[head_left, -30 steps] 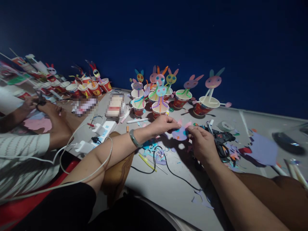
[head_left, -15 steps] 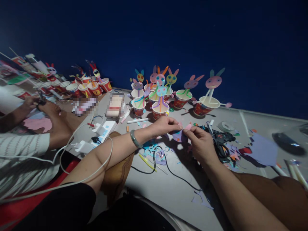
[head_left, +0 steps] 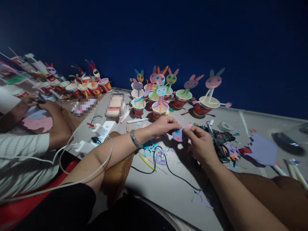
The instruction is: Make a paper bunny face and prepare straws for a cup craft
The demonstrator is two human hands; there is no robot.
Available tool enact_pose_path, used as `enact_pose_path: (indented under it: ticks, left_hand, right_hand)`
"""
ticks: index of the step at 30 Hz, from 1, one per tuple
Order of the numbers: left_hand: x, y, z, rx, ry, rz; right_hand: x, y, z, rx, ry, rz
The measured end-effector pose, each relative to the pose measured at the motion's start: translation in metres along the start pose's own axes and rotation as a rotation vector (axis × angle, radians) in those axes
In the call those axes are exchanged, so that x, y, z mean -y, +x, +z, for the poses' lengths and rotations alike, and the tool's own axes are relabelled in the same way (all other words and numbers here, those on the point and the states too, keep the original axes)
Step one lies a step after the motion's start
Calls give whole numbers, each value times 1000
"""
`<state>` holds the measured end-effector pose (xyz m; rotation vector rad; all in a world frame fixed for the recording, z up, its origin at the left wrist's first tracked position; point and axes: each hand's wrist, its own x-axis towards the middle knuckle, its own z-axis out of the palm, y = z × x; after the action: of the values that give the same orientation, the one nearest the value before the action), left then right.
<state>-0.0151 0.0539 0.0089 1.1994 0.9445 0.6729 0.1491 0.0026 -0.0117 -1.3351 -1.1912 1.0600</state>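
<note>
A small purple paper face [head_left: 178, 136] with a blue eye spot and pink bits at its top is held up over the table. My left hand [head_left: 166, 125] pinches its upper left edge between thumb and fingertips. On the other side, my right hand [head_left: 201, 141] grips the upper right edge, its thumb and index finger closed by the pink piece. The fingers cover part of the face. Just behind stand paper cups with rabbit figures, the nearest a cup [head_left: 160, 110] with a light blue rabbit [head_left: 161, 90]. Black-handled scissors [head_left: 221, 150] lie beside my right hand.
Paper scraps [head_left: 154, 149] and a black cord [head_left: 178, 175] lie before my hands. A roll of tape [head_left: 225, 126] and a purple sheet [head_left: 261, 149] are at the right. Left are a power strip [head_left: 106, 131], a white cable across my left arm, and a co-worker's hands [head_left: 49, 107].
The purple paper face has turned slightly in my fingers, so its blue eye spot shows more. The co-worker's hands at the left have shifted a little.
</note>
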Motion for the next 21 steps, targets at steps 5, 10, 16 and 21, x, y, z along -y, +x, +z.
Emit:
enact_pose_path:
  ticks: [5, 10, 16, 21]
  left_hand:
    - [2, -1, -2, 47, 73, 18]
    - [5, 1, -5, 53, 101, 67]
    - [6, 4, -8, 43, 92, 84]
    - [7, 5, -7, 32, 99, 54]
  right_hand:
    - [-2, 1, 1, 6, 29, 29]
    - [-2, 1, 0, 9, 21, 41]
    - [0, 1, -1, -34, -15, 16]
    - [-1, 1, 0, -10, 32, 28]
